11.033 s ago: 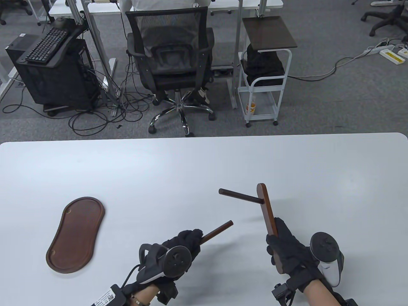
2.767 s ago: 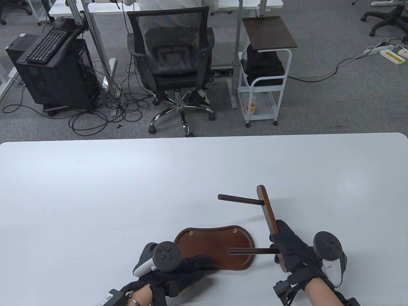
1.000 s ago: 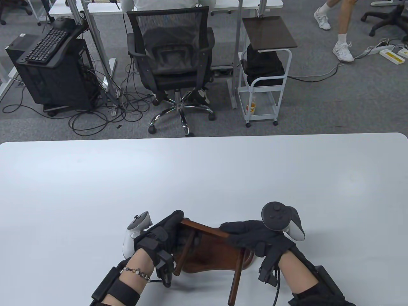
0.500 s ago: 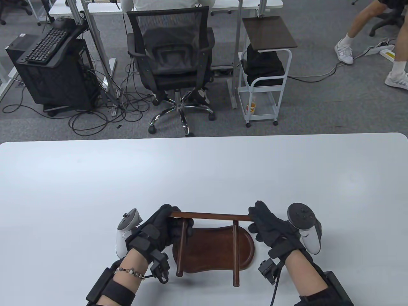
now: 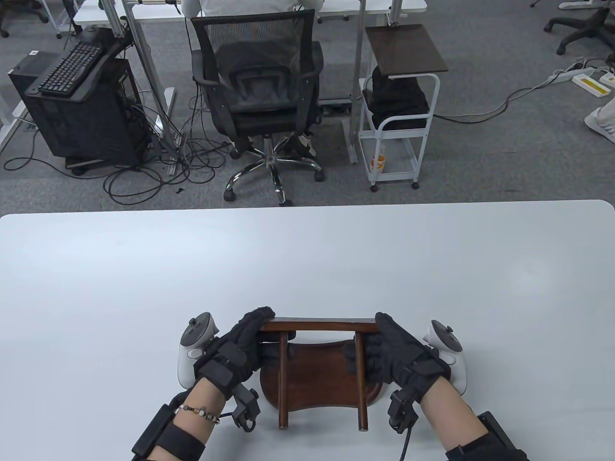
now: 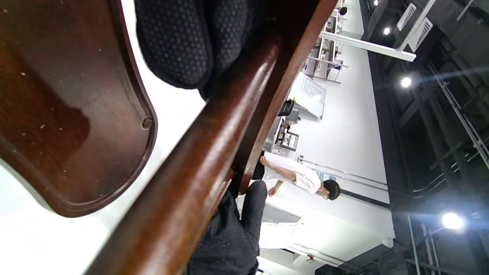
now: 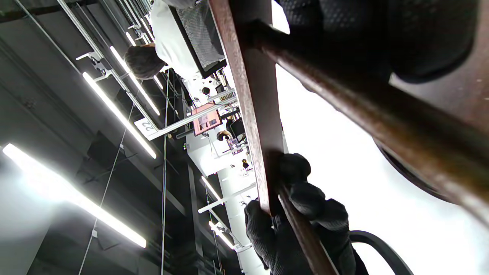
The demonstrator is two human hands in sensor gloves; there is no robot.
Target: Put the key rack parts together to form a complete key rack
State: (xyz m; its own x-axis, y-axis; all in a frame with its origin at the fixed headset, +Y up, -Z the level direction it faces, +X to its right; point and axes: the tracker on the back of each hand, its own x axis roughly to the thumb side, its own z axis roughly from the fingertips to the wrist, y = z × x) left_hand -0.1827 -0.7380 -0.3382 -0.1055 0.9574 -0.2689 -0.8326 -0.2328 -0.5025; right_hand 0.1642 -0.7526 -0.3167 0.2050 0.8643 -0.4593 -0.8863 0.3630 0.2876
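Observation:
The dark wooden top bar (image 5: 317, 326) carries two round posts (image 5: 283, 379) (image 5: 361, 384) that point toward me over the kidney-shaped wooden base (image 5: 319, 379) lying flat on the table. My left hand (image 5: 252, 336) grips the bar's left end where the left post joins. My right hand (image 5: 379, 343) grips the right end and the right post. The left wrist view shows the base (image 6: 76, 114) with a peg hole, the left post (image 6: 198, 168) and my fingers (image 6: 183, 42). The right wrist view shows the bar (image 7: 252, 95) and the right post (image 7: 363, 114). The posts' free ends are out of the base.
The white table (image 5: 144, 288) stretches wide to the left, right and far side. Beyond its far edge stand an office chair (image 5: 259, 96) and a white cart (image 5: 399, 129) on the floor.
Both hands have turned the bar-and-posts frame level and brought it a little nearer over the base. My right hand has closed further around the right post. A passer-by has left the background.

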